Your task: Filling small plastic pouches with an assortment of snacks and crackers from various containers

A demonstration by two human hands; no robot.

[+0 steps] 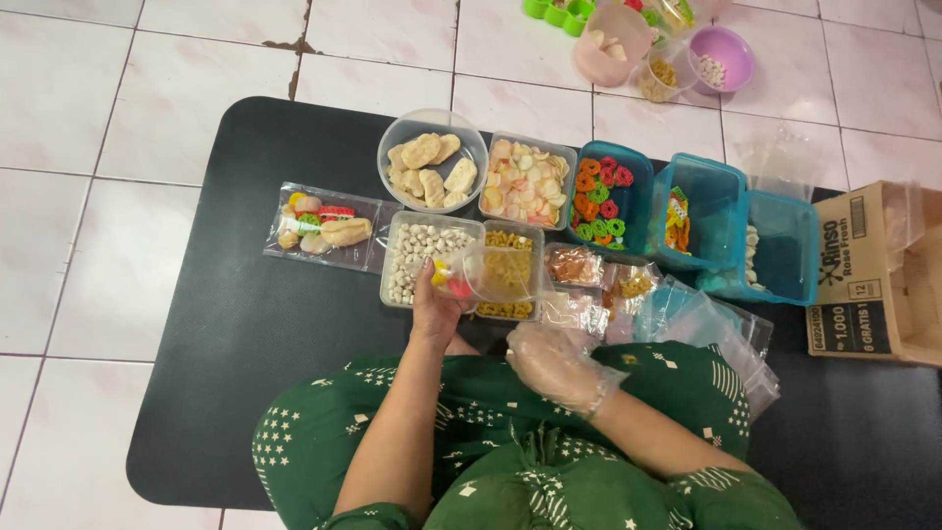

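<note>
Clear bag pinched in left hand over trays; gloved right hand loosely curled, holds nothing.

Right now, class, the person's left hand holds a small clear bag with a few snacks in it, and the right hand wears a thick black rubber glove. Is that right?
Not quite. The head view shows the right hand in a thin clear plastic glove, not a thick black rubber one. The rest stands: the bare left hand holds a small clear bag with a few snacks in it, above the snack containers.
</note>
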